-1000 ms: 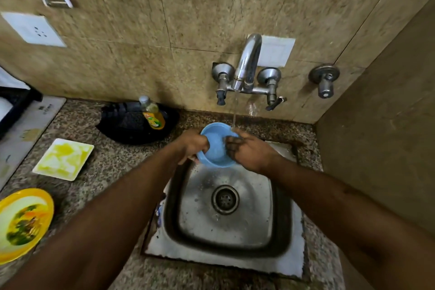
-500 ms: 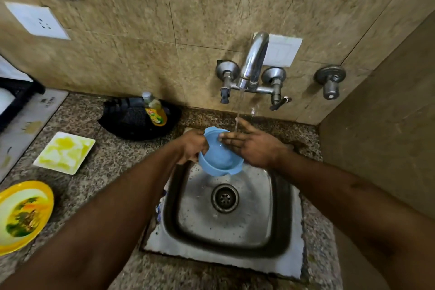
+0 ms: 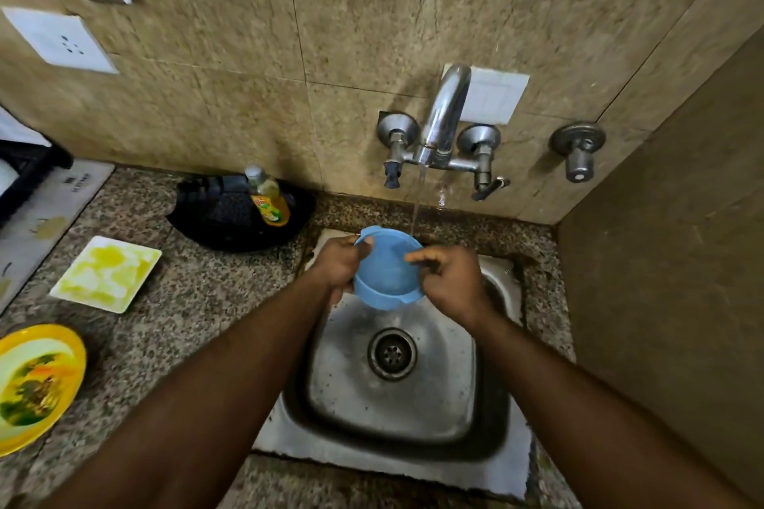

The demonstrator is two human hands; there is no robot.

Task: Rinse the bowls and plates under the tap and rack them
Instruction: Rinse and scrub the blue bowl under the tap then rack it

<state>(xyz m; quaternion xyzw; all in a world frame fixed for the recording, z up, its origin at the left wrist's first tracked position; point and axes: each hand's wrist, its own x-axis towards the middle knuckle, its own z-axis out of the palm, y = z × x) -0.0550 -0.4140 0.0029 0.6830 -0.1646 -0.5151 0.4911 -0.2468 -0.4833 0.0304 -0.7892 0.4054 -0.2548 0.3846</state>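
Holding the blue bowl (image 3: 386,273) over the back of the sink (image 3: 494,417), the person is working both hands on it now. The left hand (image 3: 340,260) is gripping the bowl's left rim, thumb hooked over the lip; the right hand (image 3: 448,281) is curling onto the right rim, fingers (image 3: 417,256) reaching inside, where half a sec ago that hand was lying flat w/ fingers spread across the bowl's mouth. The bowl itself is sitting more upright than it was a sec ago (then tipped twd the camera, mouth low), so its opening is now facing up and a bit forward.

The tap (image 3: 444,116), straight behind the sink, is running: a thin stream (image 3: 417,202) is falling to the bowl's far right rim, just by the right fingertips. Whether water is actually landing inside the bowl or only grazing the rim isn't clear.

For the task, this is reading as mid-rinse on the 1st bowl, w/ the rub-and-turn being repeated, not finished. Nothing is racked yet as far as visible. Left of the sink, on the counter (image 3: 198,302), the square plate (image 3: 105,273) w/ yellow smears and, further left, the yellow plate (image 3: 37,384) w/ food scraps are waiting, both untouched. The soap bottle (image 3: 268,198) is standing in a black pan (image 3: 231,215), left of the tap. A dark rack-like edge (image 3: 25,174) is showing far left of the sink, prob. the drop-off.
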